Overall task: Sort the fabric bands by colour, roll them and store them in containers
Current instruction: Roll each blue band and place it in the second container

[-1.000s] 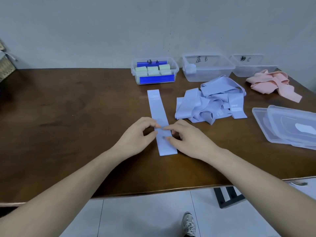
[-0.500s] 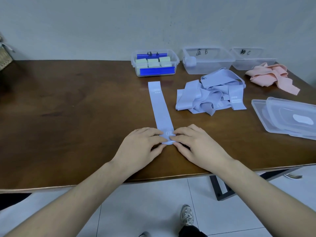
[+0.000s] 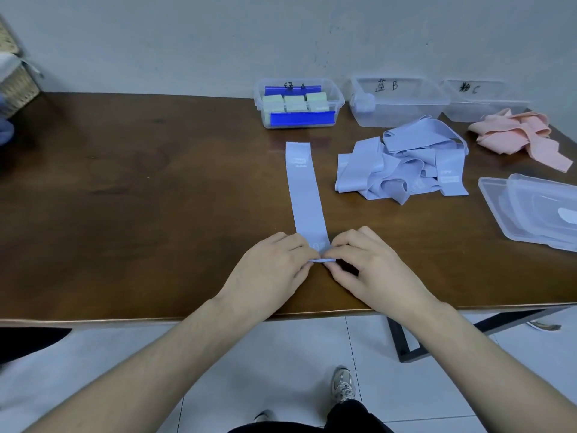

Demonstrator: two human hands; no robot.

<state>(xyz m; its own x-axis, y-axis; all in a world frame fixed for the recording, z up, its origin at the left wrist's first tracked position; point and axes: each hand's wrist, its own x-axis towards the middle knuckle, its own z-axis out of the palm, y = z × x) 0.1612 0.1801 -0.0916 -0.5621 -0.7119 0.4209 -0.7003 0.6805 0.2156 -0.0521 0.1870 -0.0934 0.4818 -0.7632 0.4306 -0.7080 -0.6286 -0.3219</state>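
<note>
Now both hands (image 3: 274,270) (image 3: 371,270) pinch the blue band's (image 3: 304,195) near end (folded).

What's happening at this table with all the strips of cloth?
A person is starting to roll a light blue band that lies flat on the wooden table. The left hand and right hand pinch its near end, where a first small fold is turned up. A pile of blue bands and a pile of pink bands wait unrolled. The box of green rolls looks filled; the box marked B holds one roll.
</note>
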